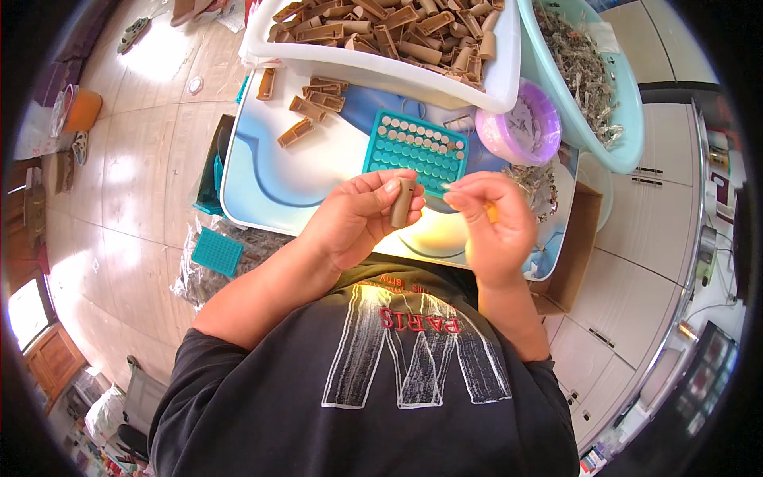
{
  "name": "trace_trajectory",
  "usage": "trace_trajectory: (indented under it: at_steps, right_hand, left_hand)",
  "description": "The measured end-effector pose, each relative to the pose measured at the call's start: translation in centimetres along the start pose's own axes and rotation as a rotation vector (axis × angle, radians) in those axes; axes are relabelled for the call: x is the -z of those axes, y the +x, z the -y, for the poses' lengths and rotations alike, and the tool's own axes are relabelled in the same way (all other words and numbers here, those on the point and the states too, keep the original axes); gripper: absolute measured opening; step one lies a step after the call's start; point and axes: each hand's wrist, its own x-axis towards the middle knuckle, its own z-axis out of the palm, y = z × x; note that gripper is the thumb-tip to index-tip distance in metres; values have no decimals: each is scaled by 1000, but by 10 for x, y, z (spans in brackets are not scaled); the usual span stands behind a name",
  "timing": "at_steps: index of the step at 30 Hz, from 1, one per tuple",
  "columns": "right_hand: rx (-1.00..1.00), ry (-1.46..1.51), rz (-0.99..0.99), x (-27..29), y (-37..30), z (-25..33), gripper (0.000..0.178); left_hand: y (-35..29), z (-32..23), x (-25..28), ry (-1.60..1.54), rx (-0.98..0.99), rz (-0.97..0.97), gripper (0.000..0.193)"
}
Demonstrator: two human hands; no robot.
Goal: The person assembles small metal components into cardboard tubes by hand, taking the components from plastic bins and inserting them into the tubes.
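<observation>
On our table (350, 155), a grid tray (407, 161) with discs (409, 128) in its far rows lies between loose casings (308, 108) on the left and a bowl (497, 145) on the right, beyond our left hand (358, 211) and right hand (499, 226). Behind it we have a tub (366, 75) of casings, with a basin (632, 119) on its right. A second tray (217, 251) lies on a bag (193, 291) to our left.

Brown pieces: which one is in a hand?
The brown piece in the left hand, gripped by the fingers; the other loose ones lie on the blue-and-white table, the rest in the white bin.
</observation>
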Motion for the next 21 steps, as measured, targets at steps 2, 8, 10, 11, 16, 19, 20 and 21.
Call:
trace_trajectory:
  at_steps: [2, 8, 10, 11, 16, 19, 20, 21]
  right_hand:
    - [23, -47, 28, -7, -4, -2, 9]
    - [-44, 10, -63, -8, -8, -15, 7]
    - [-8, -47, -25, -6, -7, -12, 7]
    - [26, -106, 12, -5, -6, -10, 8]
    - [157, -124, 64, -16, -6, -8, 9]
    - [173, -123, 45, -19, -4, -6, 9]
    - [178, -121, 41, -19, -4, -6, 9]
    - [178, -122, 41, -18, -4, -7, 9]
  left_hand:
    - [-1, 0, -2, 13, -13, 27, 27]
    - [0, 1, 5, -12, -44, -16, 29]
    - [-1, -1, 8, -29, -57, -13, 27]
    - [-1, -1, 6, -46, -62, -1, 27]
    - [-4, -1, -1, -27, -16, 47, 30]
    - [-5, -1, 0, -39, 16, 82, 30]
    - [-5, -1, -1, -30, 12, 92, 30]
    - [-6, -2, -2, -11, 12, 77, 30]
